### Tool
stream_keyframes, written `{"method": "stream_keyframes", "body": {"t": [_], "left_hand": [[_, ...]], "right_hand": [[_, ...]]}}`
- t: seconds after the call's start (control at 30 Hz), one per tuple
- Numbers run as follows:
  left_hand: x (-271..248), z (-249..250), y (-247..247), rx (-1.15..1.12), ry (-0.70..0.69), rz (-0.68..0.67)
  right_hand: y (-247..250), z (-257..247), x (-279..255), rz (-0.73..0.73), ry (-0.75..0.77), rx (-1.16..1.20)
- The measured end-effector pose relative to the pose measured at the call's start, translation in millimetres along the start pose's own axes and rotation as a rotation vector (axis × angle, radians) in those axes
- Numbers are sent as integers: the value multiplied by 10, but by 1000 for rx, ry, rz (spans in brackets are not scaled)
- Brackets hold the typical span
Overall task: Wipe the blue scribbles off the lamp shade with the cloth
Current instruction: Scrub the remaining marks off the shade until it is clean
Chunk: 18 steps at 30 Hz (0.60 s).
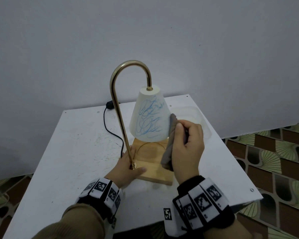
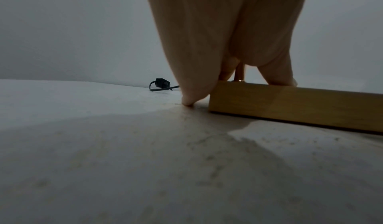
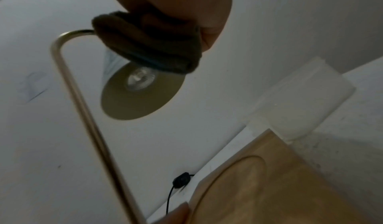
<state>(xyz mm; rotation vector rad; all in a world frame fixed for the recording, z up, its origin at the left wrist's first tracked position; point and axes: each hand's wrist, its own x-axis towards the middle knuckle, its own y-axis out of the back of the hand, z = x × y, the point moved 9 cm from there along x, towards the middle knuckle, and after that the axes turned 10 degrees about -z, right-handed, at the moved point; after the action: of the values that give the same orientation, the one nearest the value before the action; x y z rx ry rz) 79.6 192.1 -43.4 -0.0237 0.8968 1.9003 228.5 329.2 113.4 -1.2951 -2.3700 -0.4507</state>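
Note:
A white cone lamp shade (image 1: pixel 148 107) carries blue scribbles (image 1: pixel 149 121) on the side facing me. It hangs from a curved brass arm (image 1: pixel 117 109) above a wooden base (image 1: pixel 152 152). My right hand (image 1: pixel 185 133) grips a folded grey cloth (image 1: pixel 169 147) right at the shade's right edge; whether they touch is unclear. The cloth (image 3: pixel 149 47) covers part of the shade's rim (image 3: pixel 145 103) in the right wrist view. My left hand (image 1: pixel 128 166) holds the base's near left corner at the arm's foot, thumb on top of the base (image 2: pixel 290 104).
The lamp stands on a scuffed white table (image 1: pixel 76 144) against a grey wall. A black cord (image 1: pixel 109 128) with an inline switch (image 1: pixel 109 105) runs off the back left. A clear plastic container (image 1: pixel 193 114) sits behind the shade at the back right. Patterned floor lies beyond the table's right edge.

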Motion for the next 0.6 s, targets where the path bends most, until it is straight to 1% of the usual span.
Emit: {"method": "stream_keyframes", "body": {"t": [0.1, 0.17, 0.27, 0.37, 0.43, 0.5, 0.6], "left_hand": [[-8, 9, -6, -1, -3, -4], [-16, 34, -2, 3, -4, 9], [-29, 84, 10, 9, -3, 37], [-33, 78, -5, -5, 10, 14], [-33, 78, -6, -9, 10, 6], [-27, 60, -3, -9, 13, 18], [-11, 15, -10, -13, 17, 9]], "right_hand": [[-17, 202, 225, -32, -143, 36], [-56, 198, 370, -57, -171, 57], [-113, -53, 443, -55, -82, 87], [-110, -295, 306, -25, 43, 117], [-93, -356, 175, -28, 98, 104], [-76, -325, 80, -52, 112, 61], [-60, -184, 64, -67, 62, 40]]}}
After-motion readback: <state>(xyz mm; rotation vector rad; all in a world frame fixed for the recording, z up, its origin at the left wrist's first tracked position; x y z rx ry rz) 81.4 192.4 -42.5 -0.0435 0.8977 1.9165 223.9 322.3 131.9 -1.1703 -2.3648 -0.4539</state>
